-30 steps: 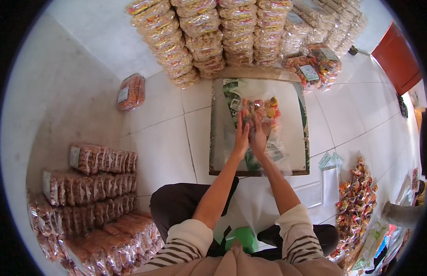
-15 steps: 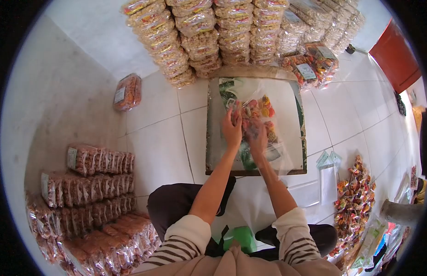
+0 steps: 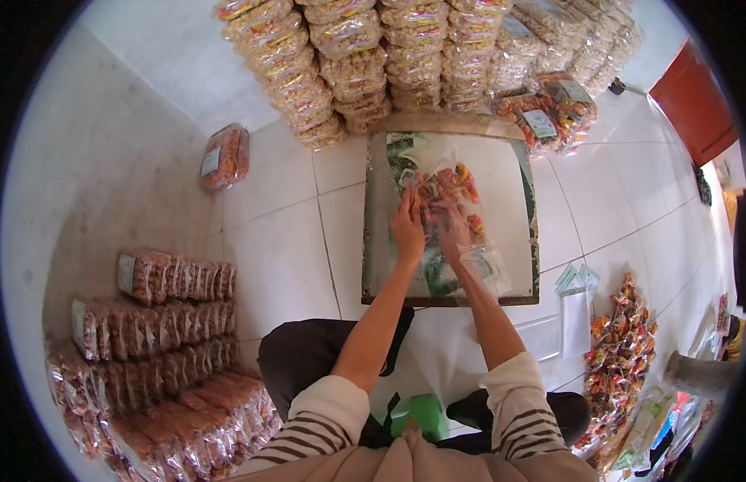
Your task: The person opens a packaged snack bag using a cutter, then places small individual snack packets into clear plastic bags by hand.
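Observation:
A clear plastic bag of red, orange and yellow wrapped pieces [image 3: 468,183] lies on a low white-topped table [image 3: 505,217] in front of me. My left hand [image 3: 407,226] holds the bag's left side, its fingers bent along the edge and thumb near the contents. On the lower middle of the bag lies my right hand [image 3: 455,233], fingers stretched out and apart over the plastic. The loose, unfilled end of the bag extends towards me past my right wrist. What the pieces are exactly is too small to tell.
Tall stacks of bagged snacks [image 3: 353,72] stand behind the table, with filled colourful bags [image 3: 541,120] at their right. More packs [image 3: 160,321] are piled at left. A heap of wrapped pieces [image 3: 620,361] and a white packet [image 3: 575,321] lie on the tiled floor at right.
My right hand has shifted slightly and its fingers are spread more over the bag. The left hand stays at the bag's left side. The view has moved a little.

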`<action>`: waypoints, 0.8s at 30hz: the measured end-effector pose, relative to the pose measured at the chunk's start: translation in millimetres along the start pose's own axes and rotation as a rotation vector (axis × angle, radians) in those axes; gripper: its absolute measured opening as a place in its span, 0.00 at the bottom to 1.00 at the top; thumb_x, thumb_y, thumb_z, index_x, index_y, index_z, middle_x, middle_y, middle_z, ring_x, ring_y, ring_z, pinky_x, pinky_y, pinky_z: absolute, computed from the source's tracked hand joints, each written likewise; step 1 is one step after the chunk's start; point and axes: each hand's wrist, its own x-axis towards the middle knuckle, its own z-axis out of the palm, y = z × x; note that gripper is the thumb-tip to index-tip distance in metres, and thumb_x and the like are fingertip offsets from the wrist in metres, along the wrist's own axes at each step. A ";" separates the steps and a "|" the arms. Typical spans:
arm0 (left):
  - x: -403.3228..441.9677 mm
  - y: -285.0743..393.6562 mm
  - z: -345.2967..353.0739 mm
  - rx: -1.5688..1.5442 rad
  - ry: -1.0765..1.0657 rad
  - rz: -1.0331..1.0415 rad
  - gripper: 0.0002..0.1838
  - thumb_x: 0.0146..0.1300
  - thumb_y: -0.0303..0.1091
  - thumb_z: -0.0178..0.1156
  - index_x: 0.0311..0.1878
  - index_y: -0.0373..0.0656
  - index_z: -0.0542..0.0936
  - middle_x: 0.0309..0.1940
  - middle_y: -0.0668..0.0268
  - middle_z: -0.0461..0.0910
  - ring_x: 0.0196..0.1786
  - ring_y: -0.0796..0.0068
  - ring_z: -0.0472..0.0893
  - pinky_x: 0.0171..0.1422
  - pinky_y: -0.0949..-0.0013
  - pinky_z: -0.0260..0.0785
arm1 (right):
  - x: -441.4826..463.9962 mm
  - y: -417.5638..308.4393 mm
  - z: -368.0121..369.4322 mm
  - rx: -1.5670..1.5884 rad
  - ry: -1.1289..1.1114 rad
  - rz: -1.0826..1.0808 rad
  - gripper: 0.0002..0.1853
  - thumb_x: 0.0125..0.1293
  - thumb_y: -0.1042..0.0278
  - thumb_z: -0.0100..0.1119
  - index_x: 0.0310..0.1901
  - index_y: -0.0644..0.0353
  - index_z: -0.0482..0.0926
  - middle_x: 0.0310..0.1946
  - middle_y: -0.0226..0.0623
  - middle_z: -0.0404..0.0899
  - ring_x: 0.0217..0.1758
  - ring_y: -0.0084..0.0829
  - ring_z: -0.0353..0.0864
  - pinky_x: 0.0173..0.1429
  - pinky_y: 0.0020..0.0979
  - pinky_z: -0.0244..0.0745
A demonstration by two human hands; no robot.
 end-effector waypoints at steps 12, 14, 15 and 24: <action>-10.4 22.5 -2.2 -0.048 -0.068 0.212 0.24 0.64 0.29 0.43 0.65 0.50 0.57 0.67 0.58 0.47 0.68 0.48 0.44 0.68 0.52 0.43 | -24.1 2.2 3.2 -0.063 -0.006 -0.204 0.33 0.49 0.82 0.53 0.60 0.58 0.61 0.61 0.41 0.60 0.65 0.41 0.56 0.66 0.37 0.50; -18.0 22.2 -3.6 0.048 -0.092 0.235 0.25 0.63 0.28 0.44 0.64 0.51 0.58 0.67 0.60 0.47 0.68 0.46 0.43 0.67 0.51 0.44 | -32.3 -2.8 2.3 -0.066 0.017 -0.196 0.32 0.49 0.83 0.52 0.60 0.59 0.61 0.60 0.43 0.61 0.65 0.43 0.55 0.67 0.39 0.50; -20.9 23.2 -4.4 0.069 -0.106 0.254 0.24 0.64 0.29 0.44 0.64 0.52 0.59 0.67 0.61 0.47 0.68 0.46 0.43 0.68 0.51 0.42 | -36.5 -8.2 0.3 -0.071 0.037 -0.188 0.32 0.49 0.83 0.51 0.60 0.59 0.62 0.60 0.44 0.61 0.66 0.44 0.54 0.67 0.42 0.50; -47.2 27.0 -5.6 -0.061 -0.114 0.278 0.19 0.67 0.36 0.39 0.61 0.50 0.65 0.67 0.65 0.50 0.68 0.50 0.45 0.69 0.52 0.41 | -66.2 -13.4 -13.7 -0.012 0.047 -0.209 0.25 0.54 0.78 0.49 0.57 0.65 0.63 0.58 0.43 0.64 0.63 0.41 0.59 0.67 0.40 0.50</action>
